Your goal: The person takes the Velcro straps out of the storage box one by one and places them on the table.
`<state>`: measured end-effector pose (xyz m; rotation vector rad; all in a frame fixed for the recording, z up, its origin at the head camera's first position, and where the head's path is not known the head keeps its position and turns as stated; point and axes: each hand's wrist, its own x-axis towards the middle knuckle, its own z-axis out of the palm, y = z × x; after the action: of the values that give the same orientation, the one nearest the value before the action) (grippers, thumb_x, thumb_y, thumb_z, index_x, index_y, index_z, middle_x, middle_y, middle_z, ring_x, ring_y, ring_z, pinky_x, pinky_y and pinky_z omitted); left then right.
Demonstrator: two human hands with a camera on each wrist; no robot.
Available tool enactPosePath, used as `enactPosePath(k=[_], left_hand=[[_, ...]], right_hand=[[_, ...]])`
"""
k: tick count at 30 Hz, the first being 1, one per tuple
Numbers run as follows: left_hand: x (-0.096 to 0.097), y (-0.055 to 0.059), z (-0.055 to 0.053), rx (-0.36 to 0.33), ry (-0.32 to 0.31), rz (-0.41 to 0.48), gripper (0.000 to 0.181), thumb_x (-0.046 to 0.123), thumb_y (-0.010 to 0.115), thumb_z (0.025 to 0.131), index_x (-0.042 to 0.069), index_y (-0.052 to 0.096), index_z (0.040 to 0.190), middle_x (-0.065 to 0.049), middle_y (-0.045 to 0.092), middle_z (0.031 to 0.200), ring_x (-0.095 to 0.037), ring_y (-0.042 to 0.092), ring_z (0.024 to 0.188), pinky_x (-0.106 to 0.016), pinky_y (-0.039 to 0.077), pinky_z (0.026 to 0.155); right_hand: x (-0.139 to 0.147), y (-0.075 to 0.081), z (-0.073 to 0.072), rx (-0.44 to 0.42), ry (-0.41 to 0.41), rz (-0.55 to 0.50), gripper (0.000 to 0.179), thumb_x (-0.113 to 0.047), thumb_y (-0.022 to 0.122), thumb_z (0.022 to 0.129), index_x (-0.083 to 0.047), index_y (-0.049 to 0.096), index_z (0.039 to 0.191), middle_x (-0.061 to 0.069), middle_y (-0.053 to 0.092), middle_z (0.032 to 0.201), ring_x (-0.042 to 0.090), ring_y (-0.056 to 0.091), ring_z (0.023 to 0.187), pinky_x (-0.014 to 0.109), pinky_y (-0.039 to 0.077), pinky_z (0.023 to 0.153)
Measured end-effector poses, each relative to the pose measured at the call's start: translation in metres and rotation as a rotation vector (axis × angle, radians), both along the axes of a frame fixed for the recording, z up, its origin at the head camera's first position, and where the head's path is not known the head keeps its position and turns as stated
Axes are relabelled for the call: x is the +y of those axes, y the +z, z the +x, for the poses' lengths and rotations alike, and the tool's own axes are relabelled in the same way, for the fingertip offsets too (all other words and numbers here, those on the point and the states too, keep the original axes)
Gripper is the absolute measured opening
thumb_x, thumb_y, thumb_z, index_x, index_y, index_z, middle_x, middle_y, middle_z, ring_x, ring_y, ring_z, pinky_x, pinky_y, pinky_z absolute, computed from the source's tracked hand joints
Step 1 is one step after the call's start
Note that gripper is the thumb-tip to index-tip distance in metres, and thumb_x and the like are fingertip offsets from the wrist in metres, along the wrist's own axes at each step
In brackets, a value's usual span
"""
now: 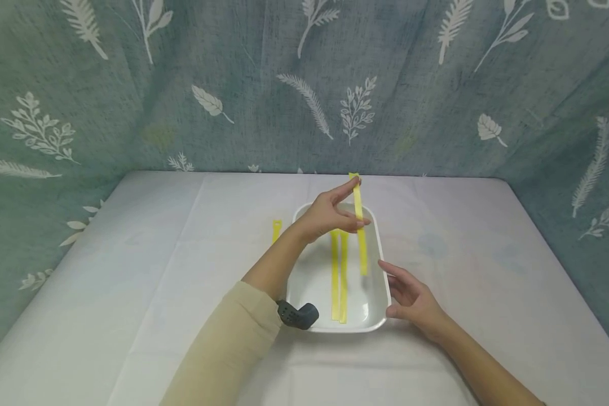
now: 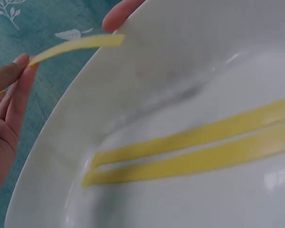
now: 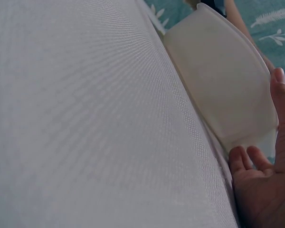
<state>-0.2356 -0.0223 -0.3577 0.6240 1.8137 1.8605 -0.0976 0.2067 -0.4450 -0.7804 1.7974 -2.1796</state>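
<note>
left grip (image 1: 326, 217) raised, pinching | right grip (image 1: 417, 303) lower, seemingly relaxed

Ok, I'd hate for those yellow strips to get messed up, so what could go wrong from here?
The raised strip hangs with its lower end free from the fingers of the left hand; it could slip and land across the two flat strips in the white tub. The black wrist device looks close to the tub and might bump it. The strip outside the tub, partly hidden by the left forearm, could be brushed or overlooked.
</note>
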Motion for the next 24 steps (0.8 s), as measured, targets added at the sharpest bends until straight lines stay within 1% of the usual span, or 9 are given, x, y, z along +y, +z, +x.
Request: enactPosePath(k=[1, 4, 7, 11, 14, 17, 21, 24], left_hand=[[-0.002, 0.000, -0.002, 0.004, -0.008, 0.001, 0.087, -0.003, 0.070, 0.081, 0.028, 0.027, 0.150, 0.014, 0.025, 0.154, -0.024, 0.068, 0.097, -0.038, 0.056, 0.078], [-0.009, 0.006, -0.004, -0.003, -0.024, -0.001, 0.086, -0.004, 0.067, 0.082, 0.029, 0.027, 0.150, 0.010, 0.022, 0.156, -0.024, 0.067, 0.099, -0.036, 0.056, 0.077], [-0.015, 0.013, -0.004, 0.002, -0.018, -0.029, 0.086, -0.002, 0.069, 0.082, 0.031, 0.028, 0.149, 0.009, 0.021, 0.156, -0.023, 0.069, 0.095, -0.035, 0.056, 0.077], [-0.025, 0.022, -0.003, 0.006, 0.004, -0.078, 0.086, 0.000, 0.071, 0.080, 0.034, 0.029, 0.148, 0.010, 0.023, 0.155, -0.021, 0.070, 0.092, -0.035, 0.056, 0.077], [-0.031, 0.028, -0.001, 0.005, 0.008, -0.111, 0.086, 0.001, 0.071, 0.080, 0.036, 0.029, 0.147, 0.010, 0.023, 0.155, -0.022, 0.069, 0.094, -0.036, 0.056, 0.078], [-0.039, 0.033, 0.001, 0.018, 0.008, -0.136, 0.088, 0.003, 0.072, 0.079, 0.037, 0.029, 0.147, 0.009, 0.021, 0.156, -0.025, 0.069, 0.094, -0.037, 0.056, 0.078], [-0.051, 0.037, 0.004, 0.026, 0.005, -0.121, 0.089, 0.002, 0.072, 0.080, 0.036, 0.027, 0.148, 0.006, 0.018, 0.157, -0.020, 0.069, 0.087, -0.037, 0.056, 0.077], [-0.063, 0.039, 0.006, 0.018, 0.003, -0.110, 0.088, 0.000, 0.070, 0.081, 0.036, 0.026, 0.148, 0.007, 0.017, 0.157, -0.017, 0.069, 0.084, -0.037, 0.056, 0.077]], right_hand=[[0.000, 0.000, 0.000, 0.002, 0.005, -0.003, 0.075, -0.010, 0.073, 0.082, 0.001, 0.033, 0.145, 0.000, 0.049, 0.137, 0.012, 0.052, 0.120, 0.022, 0.042, 0.099], [0.000, -0.001, 0.000, 0.001, 0.010, -0.009, 0.075, -0.010, 0.073, 0.082, 0.000, 0.032, 0.145, 0.003, 0.048, 0.137, 0.013, 0.053, 0.119, 0.022, 0.043, 0.099], [0.000, -0.001, 0.000, 0.002, 0.018, -0.016, 0.075, -0.009, 0.073, 0.083, 0.000, 0.032, 0.145, 0.004, 0.048, 0.137, 0.014, 0.053, 0.119, 0.022, 0.043, 0.099], [0.000, -0.001, 0.000, 0.010, 0.021, -0.020, 0.075, -0.009, 0.072, 0.083, 0.000, 0.032, 0.145, 0.005, 0.047, 0.138, 0.014, 0.053, 0.119, 0.023, 0.043, 0.099], [0.000, -0.001, 0.000, 0.012, 0.014, -0.018, 0.075, -0.010, 0.073, 0.082, 0.000, 0.033, 0.145, 0.006, 0.047, 0.138, 0.015, 0.053, 0.119, 0.023, 0.043, 0.099], [0.000, -0.001, 0.000, 0.007, 0.005, -0.017, 0.075, -0.010, 0.074, 0.082, -0.001, 0.034, 0.145, 0.008, 0.048, 0.137, 0.015, 0.053, 0.119, 0.022, 0.042, 0.100], [0.000, -0.001, 0.000, 0.009, 0.002, -0.022, 0.075, -0.010, 0.074, 0.081, 0.000, 0.034, 0.144, 0.008, 0.049, 0.137, 0.015, 0.053, 0.119, 0.022, 0.042, 0.100], [-0.001, -0.001, 0.000, 0.013, 0.002, -0.025, 0.075, -0.011, 0.074, 0.081, 0.001, 0.034, 0.144, 0.007, 0.049, 0.136, 0.014, 0.054, 0.118, 0.023, 0.043, 0.099]])
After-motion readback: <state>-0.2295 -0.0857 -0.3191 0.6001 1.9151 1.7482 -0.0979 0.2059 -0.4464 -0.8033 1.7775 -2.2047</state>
